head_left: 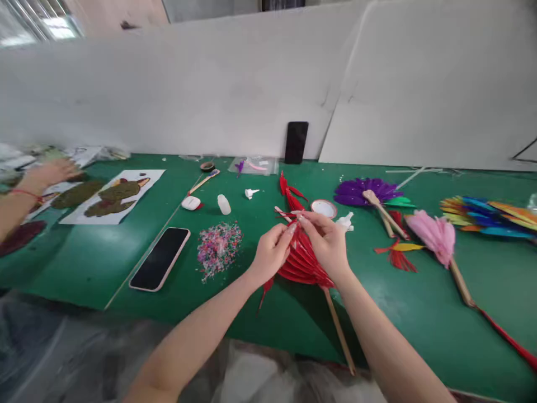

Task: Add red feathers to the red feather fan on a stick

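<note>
A red feather fan (302, 263) lies in front of me, its slim wooden handle (340, 333) slanting down to the table's near edge. My left hand (272, 249) is closed in a pinch at the fan's upper edge, thumb against fingertips. Right beside it, my right hand (325, 238) pinches the same red tip, so the fingers of both hands almost meet. The fingers partly hide the pinched bit. Loose red feathers (289, 193) lie just beyond my hands. A round white lid (324, 209) and a small white bottle (345, 221) are by my right hand.
Colourful beads (218, 249), a phone (161, 260), a small bottle (224, 205) and a brush (203, 182) lie to the left. Purple (363, 191), pink (432, 234) and multicoloured feather pieces (489, 215) are at the right. Another person's hand (52, 170) is far left. A dark phone (296, 143) leans on the partition.
</note>
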A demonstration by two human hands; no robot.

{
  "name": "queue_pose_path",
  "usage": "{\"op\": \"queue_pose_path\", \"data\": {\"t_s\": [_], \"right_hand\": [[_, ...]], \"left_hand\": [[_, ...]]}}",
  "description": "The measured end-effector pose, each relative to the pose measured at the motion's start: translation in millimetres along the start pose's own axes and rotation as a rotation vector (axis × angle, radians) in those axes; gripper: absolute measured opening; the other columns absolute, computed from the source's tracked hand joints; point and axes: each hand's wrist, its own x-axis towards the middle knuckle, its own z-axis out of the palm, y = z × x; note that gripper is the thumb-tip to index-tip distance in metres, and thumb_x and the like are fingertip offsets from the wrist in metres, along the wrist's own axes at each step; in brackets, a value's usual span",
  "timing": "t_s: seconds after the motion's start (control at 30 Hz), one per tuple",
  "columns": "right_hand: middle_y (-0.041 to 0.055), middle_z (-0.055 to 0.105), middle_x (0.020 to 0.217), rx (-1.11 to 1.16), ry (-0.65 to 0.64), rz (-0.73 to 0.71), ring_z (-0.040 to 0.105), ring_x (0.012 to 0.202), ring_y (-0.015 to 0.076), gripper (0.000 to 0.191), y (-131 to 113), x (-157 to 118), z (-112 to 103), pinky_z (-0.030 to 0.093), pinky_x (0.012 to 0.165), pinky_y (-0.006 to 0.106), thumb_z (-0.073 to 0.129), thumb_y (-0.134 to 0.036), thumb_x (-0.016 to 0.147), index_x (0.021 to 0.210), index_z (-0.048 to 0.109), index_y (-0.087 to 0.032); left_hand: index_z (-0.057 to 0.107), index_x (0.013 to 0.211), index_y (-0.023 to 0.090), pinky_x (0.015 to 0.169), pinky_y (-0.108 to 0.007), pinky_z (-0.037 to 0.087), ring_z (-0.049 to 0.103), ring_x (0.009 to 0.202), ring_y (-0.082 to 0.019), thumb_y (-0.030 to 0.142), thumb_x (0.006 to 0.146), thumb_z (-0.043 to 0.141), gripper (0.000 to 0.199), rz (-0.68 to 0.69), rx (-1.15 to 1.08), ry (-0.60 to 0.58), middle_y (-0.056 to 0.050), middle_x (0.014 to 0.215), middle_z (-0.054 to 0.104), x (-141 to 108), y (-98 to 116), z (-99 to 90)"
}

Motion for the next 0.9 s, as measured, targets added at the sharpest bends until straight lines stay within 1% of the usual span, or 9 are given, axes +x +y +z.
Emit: {"op": "queue_pose_path", "data": {"t_s": [0.2, 0.33, 0.43, 0.53, 0.6, 0.77, 0.9], "right_hand": [[0.0044, 0.071, 0.079, -0.056, 0.05, -0.021, 0.062, 0.068, 0.0147, 0.018, -5.5, -2.4, 4.1, 0.051, 0.063, 0.028, 0.057, -0.029, 0.082, 0.089, 0.068, -0.018], [0.0032, 0.069, 0.071, -0.05, 0.054, -0.004, 0.062, 0.064, 0.0145, 0.019, -5.8, -1.7, 2.8, 0.051, 0.061, 0.028, 0.056, -0.031, 0.083, 0.089, 0.069, -0.018], [0.0041, 0.071, 0.077, -0.019, 0.033, 0.009, 0.063, 0.066, 0.0147, 0.019, -4.6, -0.1, 1.3, 0.053, 0.064, 0.029, 0.058, -0.032, 0.082, 0.089, 0.069, -0.018], [0.0055, 0.072, 0.091, 0.043, -0.02, 0.018, 0.066, 0.076, 0.016, 0.019, -3.6, 0.9, 0.5, 0.054, 0.073, 0.031, 0.06, -0.031, 0.08, 0.092, 0.068, -0.019], [0.0056, 0.072, 0.095, 0.074, -0.047, 0.024, 0.067, 0.082, 0.017, 0.019, -3.1, 0.9, 0.2, 0.054, 0.077, 0.032, 0.063, -0.03, 0.079, 0.094, 0.068, -0.02], [0.0064, 0.072, 0.091, 0.039, -0.031, 0.011, 0.067, 0.081, 0.018, 0.017, -2.1, 0.5, -1.4, 0.055, 0.075, 0.033, 0.063, -0.031, 0.078, 0.089, 0.068, -0.019], [0.0064, 0.072, 0.086, -0.006, -0.022, -0.006, 0.066, 0.076, 0.0171, 0.018, -3.8, 0.3, -2.3, 0.054, 0.071, 0.031, 0.06, -0.032, 0.08, 0.089, 0.068, -0.018]], "left_hand": [[0.04, 0.065, 0.018, 0.031, -0.016, 0.017, 0.029, 0.028, -0.002, 0.045, 0.085, 0.048, 0.034, 0.009, -0.003, -0.011, 0.012, 0.039, 0.029, -2.8, 1.9, 0.1], [0.039, 0.065, 0.019, 0.03, -0.015, 0.016, 0.027, 0.027, -0.002, 0.044, 0.085, 0.049, 0.034, -0.02, -0.07, -0.03, 0.012, 0.038, 0.029, -3.3, 4.3, 0.5], [0.041, 0.066, 0.018, 0.028, -0.015, 0.015, 0.026, 0.026, -0.003, 0.045, 0.085, 0.05, 0.033, -0.037, -0.112, -0.03, 0.012, 0.036, 0.03, -1.7, 3.0, -0.9], [0.041, 0.066, 0.019, 0.027, -0.015, 0.015, 0.026, 0.026, -0.003, 0.045, 0.085, 0.049, 0.034, -0.039, -0.127, -0.016, 0.012, 0.034, 0.031, 0.2, 1.3, -2.5], [0.04, 0.065, 0.019, 0.027, -0.015, 0.016, 0.027, 0.026, -0.003, 0.045, 0.085, 0.05, 0.034, -0.043, -0.126, -0.009, 0.011, 0.035, 0.032, 0.7, 1.4, -2.9], [0.041, 0.065, 0.018, 0.029, -0.015, 0.016, 0.026, 0.027, -0.002, 0.043, 0.085, 0.05, 0.033, -0.046, -0.114, -0.035, 0.011, 0.035, 0.03, -0.3, 3.8, -2.1], [0.04, 0.066, 0.018, 0.029, -0.015, 0.016, 0.027, 0.027, -0.002, 0.044, 0.084, 0.051, 0.033, -0.048, -0.123, -0.049, 0.012, 0.036, 0.029, -0.6, 4.2, -2.0]]}}
